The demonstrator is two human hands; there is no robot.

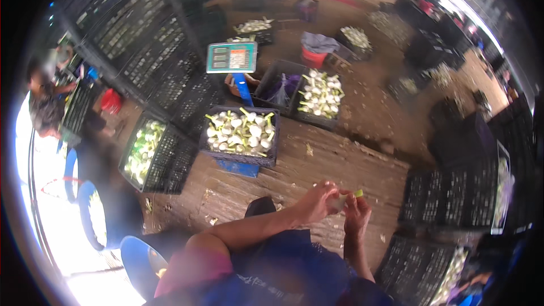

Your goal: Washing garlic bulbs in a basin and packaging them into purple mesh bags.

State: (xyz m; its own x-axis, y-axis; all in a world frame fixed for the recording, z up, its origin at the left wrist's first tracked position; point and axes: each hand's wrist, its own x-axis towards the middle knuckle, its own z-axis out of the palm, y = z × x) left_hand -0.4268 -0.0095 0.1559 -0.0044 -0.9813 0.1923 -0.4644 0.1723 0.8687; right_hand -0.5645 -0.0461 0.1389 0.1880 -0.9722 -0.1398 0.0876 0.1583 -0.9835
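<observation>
Over the wooden floor at lower centre, my left hand (pixel 319 200) and my right hand (pixel 356 216) are raised close together, fingers curled around a small pale garlic piece with a green stem (pixel 357 193), partly hidden and blurred. Ahead of them, a black crate of white garlic bulbs with green stems (pixel 241 130) rests on a scale with a blue post (pixel 242 90) and a display (pixel 232 58) on top.
Garlic crates stand at left (pixel 146 150) and behind the scale (pixel 318 93). Stacked black crates (pixel 445 192) line the right, tall crates (pixel 136 45) the upper left. Blue containers (pixel 139 260) are lower left. People (pixel 45 107) are at the far left and lower right.
</observation>
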